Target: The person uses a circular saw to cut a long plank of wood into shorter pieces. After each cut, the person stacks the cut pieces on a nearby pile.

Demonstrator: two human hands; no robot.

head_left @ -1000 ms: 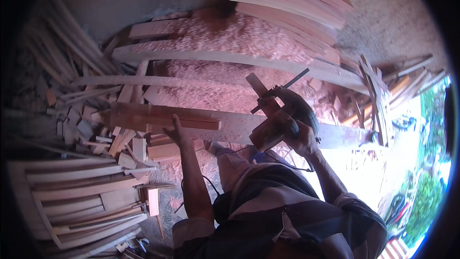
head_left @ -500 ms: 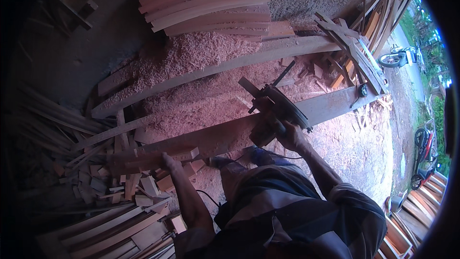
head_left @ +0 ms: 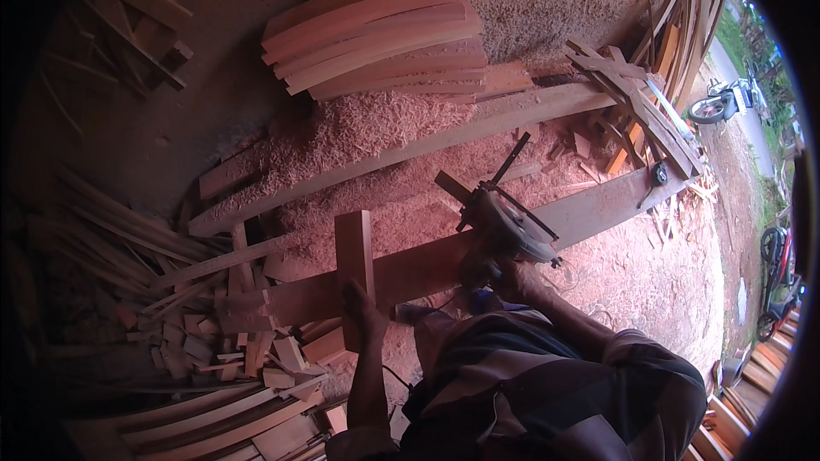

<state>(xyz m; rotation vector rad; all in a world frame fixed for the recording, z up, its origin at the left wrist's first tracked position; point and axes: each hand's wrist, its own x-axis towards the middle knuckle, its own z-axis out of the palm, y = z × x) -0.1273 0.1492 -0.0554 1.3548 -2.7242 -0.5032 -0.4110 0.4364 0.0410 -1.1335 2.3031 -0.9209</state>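
My left hand (head_left: 364, 312) is closed around a short wooden board (head_left: 354, 248), which stands across the long plank (head_left: 598, 207) in front of me. Gripped in my right hand (head_left: 518, 282) is a circular saw (head_left: 506, 226), tilted with its round blade guard facing up, over the middle of the plank. The saw's handle is mostly hidden by my fingers and the shade. A small tape measure (head_left: 658, 174) lies at the plank's right end.
Behind the plank is a long beam (head_left: 410, 147) heaped with wood shavings (head_left: 367, 124). Curved boards (head_left: 376, 30) are stacked beyond it. Offcuts (head_left: 290, 353) lie by my left arm. Crossed wood strips (head_left: 636, 102) lean at the right, and a motorcycle (head_left: 726, 102) stands outside.
My left hand has come up from the plank's left part and moved right, now holding a short board upright. The saw has turned in my right hand, showing its round guard more.
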